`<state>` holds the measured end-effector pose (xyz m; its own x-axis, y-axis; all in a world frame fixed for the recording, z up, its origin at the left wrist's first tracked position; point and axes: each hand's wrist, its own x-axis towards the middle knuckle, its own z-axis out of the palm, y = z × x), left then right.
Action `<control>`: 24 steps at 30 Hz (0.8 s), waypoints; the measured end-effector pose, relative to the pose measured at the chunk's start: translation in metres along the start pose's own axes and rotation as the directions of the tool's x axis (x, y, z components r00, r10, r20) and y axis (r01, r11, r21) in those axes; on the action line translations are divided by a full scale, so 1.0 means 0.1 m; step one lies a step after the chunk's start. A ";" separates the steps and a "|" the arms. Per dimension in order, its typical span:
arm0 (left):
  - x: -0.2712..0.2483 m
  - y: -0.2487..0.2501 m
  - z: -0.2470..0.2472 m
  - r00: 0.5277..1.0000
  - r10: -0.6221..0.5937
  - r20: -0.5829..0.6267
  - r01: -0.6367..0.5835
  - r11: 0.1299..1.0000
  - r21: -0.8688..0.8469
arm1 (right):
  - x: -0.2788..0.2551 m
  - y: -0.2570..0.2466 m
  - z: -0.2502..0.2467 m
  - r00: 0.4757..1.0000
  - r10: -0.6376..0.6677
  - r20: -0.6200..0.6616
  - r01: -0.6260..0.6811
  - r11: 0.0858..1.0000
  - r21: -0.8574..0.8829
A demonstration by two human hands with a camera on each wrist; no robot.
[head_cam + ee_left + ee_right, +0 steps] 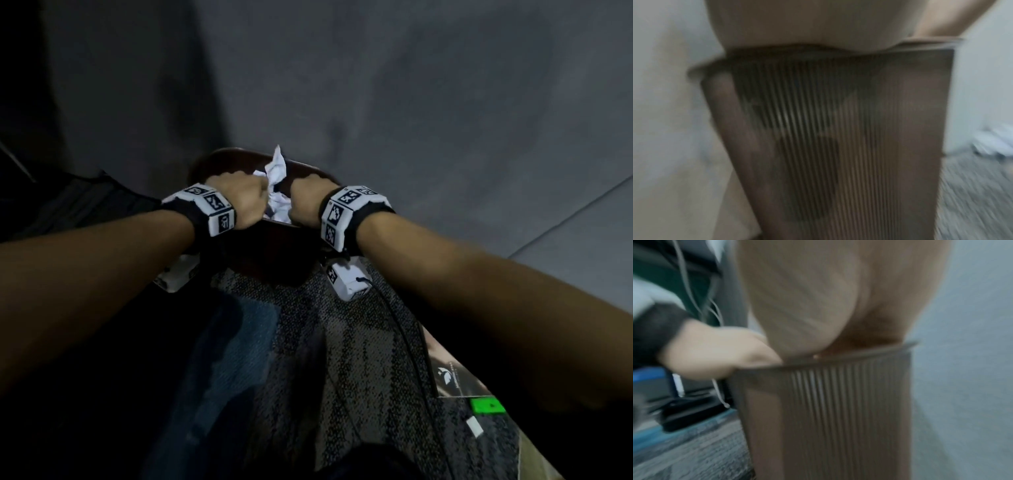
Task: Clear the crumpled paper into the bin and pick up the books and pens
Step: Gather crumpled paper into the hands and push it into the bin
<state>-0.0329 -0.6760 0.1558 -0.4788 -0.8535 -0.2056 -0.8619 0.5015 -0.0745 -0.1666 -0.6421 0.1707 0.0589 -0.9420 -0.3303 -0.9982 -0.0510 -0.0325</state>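
Looking down from the head camera, both hands are at the top of a dark brown ribbed bin (274, 240) that stands upright on patterned grey carpet (342, 342), close to a plain grey wall (376, 85). There's open wall and floor to the right of the bin; on the left it's dark and hard to make out.

Left hand (239, 198) and right hand (308, 200) are both knuckles-up, forearms angled inward so the wrists nearly mirror each other, each wearing a band (349, 212) with black-and-white markers. Both grips are clenched around the crumpled paper (276, 192), which sits between them right over the bin's opening, partly down inside. The wad runs roughly up and down, with one white point sticking up past the far rim.

The wrist cameras are blurry, but each shows the bin's ribbed side (838, 129) (838, 410) with the heel of the hand (797, 24) (818, 296) at the rim; the right wrist view also catches the left hand (715, 350) curled at the rim.

A book with a green tag (486, 404) lies on the carpet, lower right, well apart from the bin.
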 end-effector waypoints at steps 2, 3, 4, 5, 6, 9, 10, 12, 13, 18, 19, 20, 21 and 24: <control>-0.07 0.06 -0.03 0.997 -0.056 -0.060 0.058 0.998 0.022 | -0.13 0.06 0.01 0.987 -0.006 -0.160 0.017 0.998 0.068; -0.10 0.11 -0.07 0.991 -0.079 -0.105 0.084 0.995 0.050 | -0.22 0.09 -0.01 0.982 -0.003 -0.189 0.026 0.993 0.119; -0.14 0.18 -0.14 0.984 -0.078 -0.163 0.092 0.992 0.086 | -0.30 0.14 -0.02 0.975 -0.017 -0.222 0.055 0.984 0.167; -0.18 0.27 -0.22 0.967 -0.061 -0.246 0.087 0.992 0.097 | -0.39 0.18 -0.04 0.966 -0.033 -0.257 0.092 0.971 0.221; -0.23 0.38 -0.31 0.948 -0.022 -0.317 0.049 0.996 0.075 | -0.51 0.27 -0.03 0.953 -0.053 -0.300 0.132 0.959 0.249; -0.30 0.89 -0.53 0.848 0.247 -0.468 -0.254 0.966 0.049 | -0.96 0.73 -0.01 0.939 -0.055 -0.338 0.148 0.956 0.254; -0.31 1.10 -0.58 0.819 0.356 -0.450 -0.375 0.926 0.050 | -1.14 0.96 0.03 0.945 -0.038 -0.325 0.121 0.963 0.239; -0.29 1.58 -0.56 0.794 0.497 -0.349 -0.532 0.847 -0.004 | -1.54 1.43 0.17 0.975 0.042 -0.220 0.004 0.979 0.205; -0.27 1.83 -0.50 0.802 0.530 -0.276 -0.563 0.825 -0.051 | -1.74 1.67 0.27 0.981 0.088 -0.176 -0.055 0.982 0.183; -0.18 3.08 0.13 0.789 0.615 0.014 -0.601 0.776 -0.192 | -2.63 2.68 0.95 0.947 0.321 0.000 -0.314 0.926 0.208; -0.17 3.32 0.28 0.774 0.632 0.046 -0.614 0.767 -0.187 | -2.77 2.87 1.11 0.937 0.348 0.028 -0.345 0.913 0.218; -0.16 3.55 0.44 0.768 0.635 0.087 -0.613 0.767 -0.190 | -2.90 3.07 1.28 0.928 0.369 0.056 -0.372 0.901 0.221; -0.13 3.77 0.57 0.762 0.633 0.133 -0.608 0.771 -0.190 | -3.03 3.27 1.43 0.918 0.389 0.078 -0.396 0.892 0.217; -0.07 4.24 0.83 0.771 0.573 0.277 -0.550 0.819 -0.165 | -3.34 3.76 1.79 0.890 0.432 0.142 -0.455 0.855 0.250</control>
<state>-0.3810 -0.4456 0.0445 -0.8170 -0.3312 -0.4720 -0.4701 0.8567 0.2126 -0.5596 -0.2873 0.1003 -0.3772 -0.8137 -0.4422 -0.8766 0.4677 -0.1129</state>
